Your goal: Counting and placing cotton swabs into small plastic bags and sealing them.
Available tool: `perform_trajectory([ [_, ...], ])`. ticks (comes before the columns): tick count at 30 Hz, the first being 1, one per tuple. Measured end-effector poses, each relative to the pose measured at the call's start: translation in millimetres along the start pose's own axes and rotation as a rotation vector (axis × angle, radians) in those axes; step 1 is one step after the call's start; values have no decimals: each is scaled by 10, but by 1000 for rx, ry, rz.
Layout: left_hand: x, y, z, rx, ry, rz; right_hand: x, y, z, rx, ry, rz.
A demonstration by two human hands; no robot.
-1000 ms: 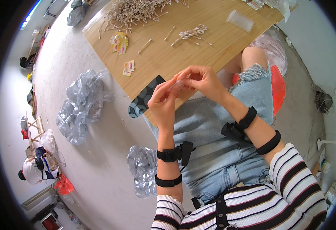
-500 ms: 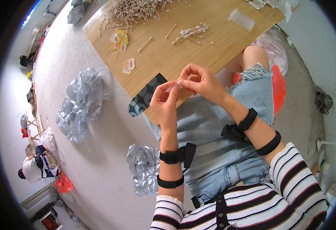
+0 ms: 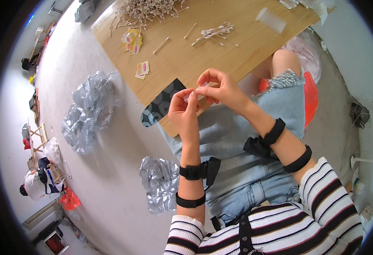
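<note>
Over the table's near edge, both my hands pinch a small piece of thin, see-through plastic (image 3: pixel 187 98). My left hand (image 3: pixel 183 112) has thumb and forefinger closed on its left side. My right hand (image 3: pixel 224 90) pinches it from the right, fingers curled. Fingers cover most of the plastic, so its full shape is hidden. Beside my left hand lies a flat dark panel with a rounded-shape pattern (image 3: pixel 163 102). Farther off are a small bundle of cotton swabs (image 3: pixel 217 32), a loose cotton swab (image 3: pixel 161 45) and another loose swab (image 3: pixel 190 31).
A large heap of cotton swabs (image 3: pixel 146 12) covers the table's far left. Yellow-and-white labels (image 3: pixel 132 41) lie below it, with more labels (image 3: pixel 142 69) nearer. A clear plastic container (image 3: pixel 271 20) rests at far right. Crumpled grey plastic (image 3: pixel 88 110) is on the floor.
My fingertips have shifted slightly on the plastic, and my right hand sits a touch higher and further left. Both hands keep their pinch. The whole view has moved a little.
</note>
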State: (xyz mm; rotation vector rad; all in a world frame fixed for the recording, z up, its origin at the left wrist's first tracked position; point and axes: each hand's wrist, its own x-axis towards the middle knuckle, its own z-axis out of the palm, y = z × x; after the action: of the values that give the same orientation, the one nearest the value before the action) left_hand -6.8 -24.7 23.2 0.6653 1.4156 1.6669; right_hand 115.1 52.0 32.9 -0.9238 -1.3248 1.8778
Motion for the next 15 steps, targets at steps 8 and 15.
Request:
perform_trajectory([
  [8, 9, -118, -153, -178, -21, -68, -4, -47, -43, 35, -58, 136],
  [15, 51, -135, -105, -88, -53, 31, 23, -2, -87, 52, -64, 96],
])
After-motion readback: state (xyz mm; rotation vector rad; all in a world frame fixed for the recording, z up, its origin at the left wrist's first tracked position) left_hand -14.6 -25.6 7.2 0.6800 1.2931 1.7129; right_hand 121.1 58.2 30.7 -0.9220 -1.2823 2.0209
